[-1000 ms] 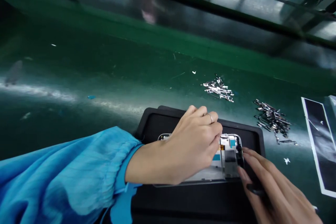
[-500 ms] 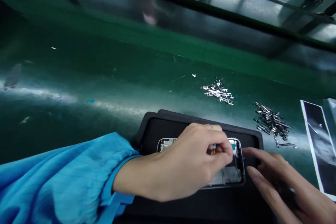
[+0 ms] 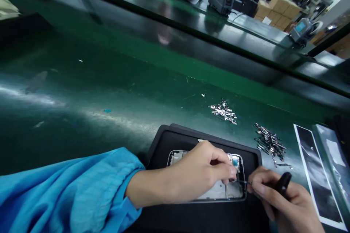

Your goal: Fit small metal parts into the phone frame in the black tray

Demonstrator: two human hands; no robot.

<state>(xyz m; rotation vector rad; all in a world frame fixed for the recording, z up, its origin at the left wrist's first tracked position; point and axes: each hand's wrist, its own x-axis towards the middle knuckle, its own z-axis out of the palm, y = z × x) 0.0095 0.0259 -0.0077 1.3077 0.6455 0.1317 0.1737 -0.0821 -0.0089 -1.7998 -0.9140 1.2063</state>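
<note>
In the black tray (image 3: 177,139) lies the phone frame (image 3: 212,193); your left hand (image 3: 195,176) bends over it, perhaps steadying it — whether its fingertips pinch anything, I can't tell — while your right hand (image 3: 281,194) grips the black-handled tool (image 3: 284,183), likely for fine control.

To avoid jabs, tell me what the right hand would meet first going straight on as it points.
Probably the fingertips of the left hand, in line with the black-handled tool in the right hand; depth is unclear, so perhaps the frame.
</note>
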